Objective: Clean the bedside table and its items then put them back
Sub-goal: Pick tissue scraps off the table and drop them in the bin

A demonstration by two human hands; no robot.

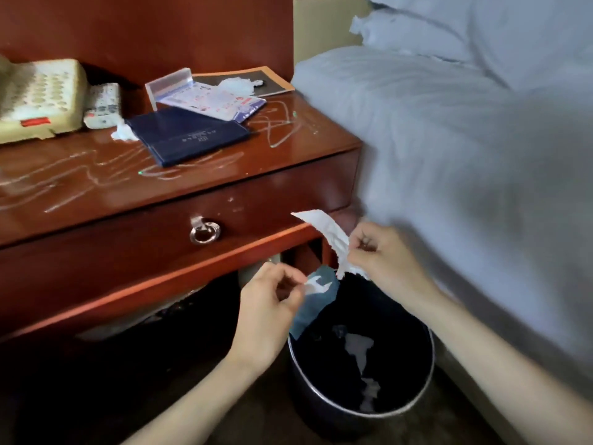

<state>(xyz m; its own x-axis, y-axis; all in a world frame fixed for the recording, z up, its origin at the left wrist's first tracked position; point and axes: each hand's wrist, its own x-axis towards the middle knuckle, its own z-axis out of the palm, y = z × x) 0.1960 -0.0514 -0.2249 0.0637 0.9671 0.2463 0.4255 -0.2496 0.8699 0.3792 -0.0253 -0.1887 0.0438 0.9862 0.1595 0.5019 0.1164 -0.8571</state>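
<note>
The red-brown bedside table [96, 184] has white scribble marks across its top. On it lie a beige telephone [38, 97], a white remote [102, 106], a dark blue folder [189, 136], a clear acrylic card stand [170, 86], a printed leaflet [218, 102], an orange-edged booklet [272, 80] and two crumpled tissues [123, 133] [237, 86]. My right hand [382, 261] pinches a white paper strip [330, 236] over the bin. My left hand [272, 300] holds a blue cloth [316, 303] with a small white scrap.
A round dark waste bin [324, 399] stands on the floor below my hands, with paper bits inside. The bed with white sheets [465, 155] and pillows [449, 24] fills the right. The table's drawer has a ring pull [203, 232].
</note>
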